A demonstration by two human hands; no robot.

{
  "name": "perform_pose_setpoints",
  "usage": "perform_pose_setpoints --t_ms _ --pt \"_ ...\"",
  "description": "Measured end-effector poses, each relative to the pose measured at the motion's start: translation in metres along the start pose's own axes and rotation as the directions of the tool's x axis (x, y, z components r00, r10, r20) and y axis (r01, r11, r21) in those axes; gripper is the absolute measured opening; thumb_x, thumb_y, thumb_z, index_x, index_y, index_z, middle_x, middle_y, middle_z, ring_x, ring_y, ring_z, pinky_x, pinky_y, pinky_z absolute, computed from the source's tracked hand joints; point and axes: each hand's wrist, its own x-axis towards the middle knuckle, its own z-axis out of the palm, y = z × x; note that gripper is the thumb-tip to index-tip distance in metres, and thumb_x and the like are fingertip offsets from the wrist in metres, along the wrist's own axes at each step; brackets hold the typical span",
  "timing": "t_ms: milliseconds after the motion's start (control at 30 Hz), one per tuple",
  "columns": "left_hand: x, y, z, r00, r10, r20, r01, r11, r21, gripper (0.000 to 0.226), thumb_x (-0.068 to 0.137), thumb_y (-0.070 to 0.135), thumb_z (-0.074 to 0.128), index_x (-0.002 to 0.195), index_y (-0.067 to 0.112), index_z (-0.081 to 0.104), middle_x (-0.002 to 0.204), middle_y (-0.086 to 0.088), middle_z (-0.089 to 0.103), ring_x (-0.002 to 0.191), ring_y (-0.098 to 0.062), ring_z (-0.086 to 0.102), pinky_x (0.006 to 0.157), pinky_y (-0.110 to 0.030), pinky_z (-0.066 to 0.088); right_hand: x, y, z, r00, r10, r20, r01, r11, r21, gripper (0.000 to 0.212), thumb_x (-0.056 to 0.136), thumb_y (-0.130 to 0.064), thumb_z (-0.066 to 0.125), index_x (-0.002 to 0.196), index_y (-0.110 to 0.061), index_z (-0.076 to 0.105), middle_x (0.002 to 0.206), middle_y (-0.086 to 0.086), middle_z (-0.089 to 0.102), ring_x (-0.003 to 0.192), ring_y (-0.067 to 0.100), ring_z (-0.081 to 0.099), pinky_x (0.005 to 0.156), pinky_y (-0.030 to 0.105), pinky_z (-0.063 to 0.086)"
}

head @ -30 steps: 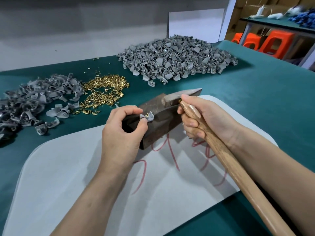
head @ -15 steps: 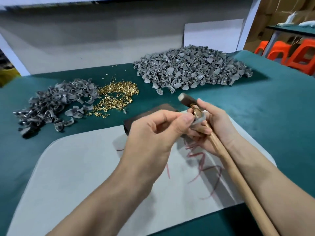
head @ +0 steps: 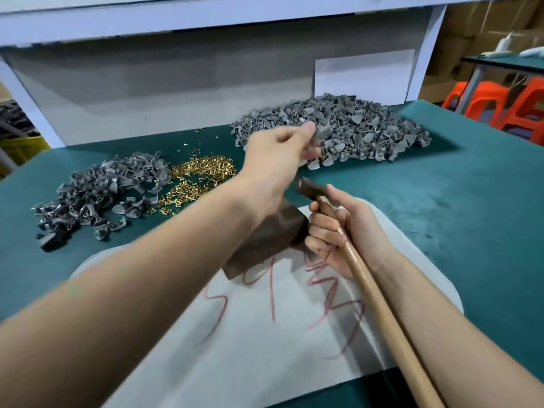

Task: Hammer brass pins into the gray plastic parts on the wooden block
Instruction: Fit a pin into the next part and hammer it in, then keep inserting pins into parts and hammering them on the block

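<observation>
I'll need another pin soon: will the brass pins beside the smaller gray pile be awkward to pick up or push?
Probably fiddly: the brass pins are tiny and heaped loose, so a pinch may lift several. Pushed, they would likely scatter; strays already dot the green table cover. Each looks stiff and light.

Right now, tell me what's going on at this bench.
A person is working at a green table. Their left hand reaches out over the large pile of gray parts, pinching one gray part at its fingertips, though that area is blurred. The right hand grips the hammer high on its wooden handle, beside the wooden block on the white sheet. The brass pins and a smaller gray pile lie to the left.
</observation>
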Motion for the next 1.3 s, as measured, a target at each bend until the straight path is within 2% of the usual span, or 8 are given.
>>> perform_pose_setpoints --t_ms 67,133,333,500,700,1000,1133,1300 --pt "0.055 -0.004 -0.013 0.997 0.07 -0.026 -0.047 0.861 0.507 0.045 0.098 0.036 0.051 0.137 0.013 0.049 0.135 -0.007 0.055 0.121 -0.02 0.053 0.103 -0.031 0.041 -0.002 -0.001 0.0 1.0 0.008 -0.019 -0.007 1.0 0.008 0.031 0.083 -0.039 0.052 0.07 -0.01 0.049 0.039 -0.005 0.029 0.025 0.007 0.027 0.036 0.02 0.023" --pt "0.088 -0.028 -0.048 0.997 0.008 -0.073 0.057 0.536 0.843 0.057 0.097 0.037 0.052 0.148 0.021 0.033 0.151 -0.01 0.035 0.138 -0.033 0.033 0.114 -0.051 0.026 -0.001 -0.001 0.0 0.999 0.011 -0.031 -0.011 1.0 0.022 0.032 0.082 -0.038 0.052 0.069 -0.009 0.049 0.038 -0.004 0.029 0.024 0.007 0.026 0.036 0.02 0.021" --pt "0.081 -0.101 -0.182 0.917 -0.139 -0.373 0.389 0.107 0.915 0.049 0.1 0.029 0.041 0.148 0.028 0.029 0.158 -0.018 0.018 0.143 -0.048 0.01 0.111 -0.068 0.008 0.0 -0.001 0.001 1.0 0.026 -0.016 -0.026 0.999 0.025 0.031 0.082 -0.037 0.052 0.07 -0.009 0.049 0.039 -0.004 0.03 0.025 0.008 0.027 0.037 0.021 0.021" --pt "0.056 -0.114 -0.23 0.904 -0.064 -0.424 0.428 0.113 0.897 0.029 0.1 0.022 0.045 0.125 0.015 0.059 0.117 -0.028 0.058 0.102 -0.044 0.057 0.088 -0.053 0.051 0.001 0.0 0.001 1.0 0.021 -0.018 -0.021 1.0 0.02 0.031 0.082 -0.037 0.052 0.07 -0.009 0.049 0.039 -0.004 0.029 0.024 0.007 0.027 0.034 0.02 0.023" --pt "0.056 -0.11 -0.232 0.942 0.092 -0.322 0.284 0.29 0.914 0.016 0.092 0.004 0.057 0.098 0.003 0.072 0.098 -0.028 0.064 0.076 -0.035 0.057 0.075 -0.044 0.051 0.001 0.0 0.001 0.999 0.014 -0.029 -0.013 1.0 0.011 0.03 0.082 -0.037 0.052 0.071 -0.009 0.049 0.039 -0.004 0.029 0.025 0.007 0.026 0.034 0.021 0.022" --pt "0.069 -0.092 -0.229 0.897 0.18 -0.405 0.249 0.551 0.796 0.02 0.09 0.009 0.065 0.109 0.009 0.07 0.104 -0.016 0.068 0.078 -0.024 0.055 0.068 -0.032 0.054 -0.001 -0.001 0.002 0.999 0.014 -0.042 -0.014 1.0 0.013 0.031 0.085 -0.037 0.05 0.072 -0.008 0.048 0.04 -0.004 0.029 0.025 0.006 0.026 0.037 0.019 0.02" --pt "0.072 -0.078 -0.215 0.84 -0.285 -0.462 0.342 0.939 0.042 0.015 0.099 0.011 0.051 0.099 0.015 0.065 0.065 0.0 0.059 0.044 -0.006 0.053 0.041 -0.013 0.049 -0.002 -0.001 0.003 0.999 0.015 -0.051 -0.014 1.0 0.015 0.031 0.085 -0.037 0.051 0.072 -0.008 0.048 0.04 -0.004 0.029 0.025 0.006 0.026 0.036 0.018 0.021" --pt "0.061 -0.074 -0.214 0.781 -0.6 -0.174 0.363 0.663 -0.655 0.035 0.101 0.003 0.02 0.088 0.009 0.052 0.066 0.001 0.045 0.054 -0.005 0.04 0.057 -0.02 0.043 -0.002 -0.002 0.004 0.998 0.022 -0.06 -0.021 1.0 0.016 0.032 0.086 -0.037 0.05 0.073 -0.008 0.048 0.04 -0.004 0.03 0.025 0.006 0.026 0.036 0.018 0.021"
